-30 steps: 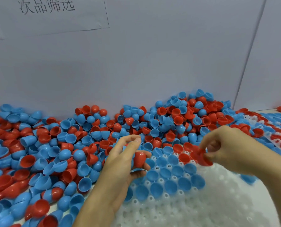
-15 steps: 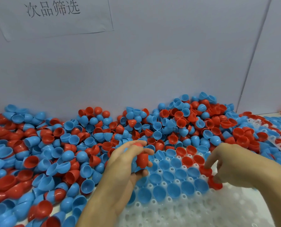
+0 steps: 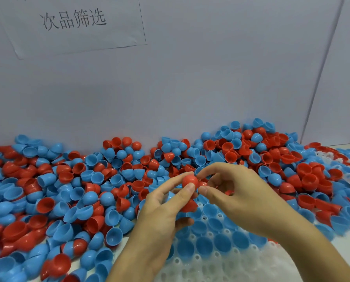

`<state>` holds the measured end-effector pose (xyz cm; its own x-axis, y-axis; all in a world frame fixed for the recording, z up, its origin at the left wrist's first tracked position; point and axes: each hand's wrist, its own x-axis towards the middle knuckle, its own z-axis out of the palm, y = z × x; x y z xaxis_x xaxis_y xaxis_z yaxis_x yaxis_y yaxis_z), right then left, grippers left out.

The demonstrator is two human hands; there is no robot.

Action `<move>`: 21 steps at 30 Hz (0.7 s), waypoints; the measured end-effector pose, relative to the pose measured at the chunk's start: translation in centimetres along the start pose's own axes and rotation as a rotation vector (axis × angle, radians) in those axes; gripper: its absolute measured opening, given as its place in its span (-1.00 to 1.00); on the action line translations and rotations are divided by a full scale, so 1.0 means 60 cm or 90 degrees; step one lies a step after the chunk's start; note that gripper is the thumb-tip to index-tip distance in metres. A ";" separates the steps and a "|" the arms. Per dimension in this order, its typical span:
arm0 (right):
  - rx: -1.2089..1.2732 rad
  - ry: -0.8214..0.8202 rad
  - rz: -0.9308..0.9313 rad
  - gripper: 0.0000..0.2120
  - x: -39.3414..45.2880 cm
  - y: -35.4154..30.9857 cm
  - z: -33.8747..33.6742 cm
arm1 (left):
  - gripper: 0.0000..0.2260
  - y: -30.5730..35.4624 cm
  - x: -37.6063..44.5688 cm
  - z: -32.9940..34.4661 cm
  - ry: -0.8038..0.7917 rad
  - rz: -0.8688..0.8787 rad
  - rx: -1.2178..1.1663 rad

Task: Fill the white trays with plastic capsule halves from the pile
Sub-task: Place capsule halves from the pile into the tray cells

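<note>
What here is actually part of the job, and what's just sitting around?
Part of the job:
left hand and right hand, both pinching a red half
pile of red and blue halves
white tray, partly filled with blue halves

Just there:
paper sign on the wall

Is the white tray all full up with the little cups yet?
Not yet. The white tray has blue halves sitting in its far pockets, but the near pockets show only bare white holes.
</note>
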<state>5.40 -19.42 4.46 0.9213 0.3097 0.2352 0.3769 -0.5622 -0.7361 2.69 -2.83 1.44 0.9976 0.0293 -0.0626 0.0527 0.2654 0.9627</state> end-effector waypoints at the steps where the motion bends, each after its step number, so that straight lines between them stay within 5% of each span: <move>1: 0.008 0.008 0.000 -0.88 0.001 0.002 0.002 | -0.64 0.001 0.000 0.000 -0.003 0.003 -0.002; 8: 0.097 0.037 -0.007 -0.88 0.003 0.000 0.012 | -0.62 0.002 0.002 0.002 0.020 -0.002 -0.030; 21: 0.188 0.089 -0.047 -0.66 0.003 -0.007 0.026 | -0.68 0.012 -0.001 0.003 -0.084 -0.040 -0.083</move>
<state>5.26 -17.92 3.84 0.9044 0.2220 0.3644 0.4180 -0.2893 -0.8612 2.69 -2.83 2.18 0.9902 -0.1152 -0.0788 0.1176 0.3848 0.9155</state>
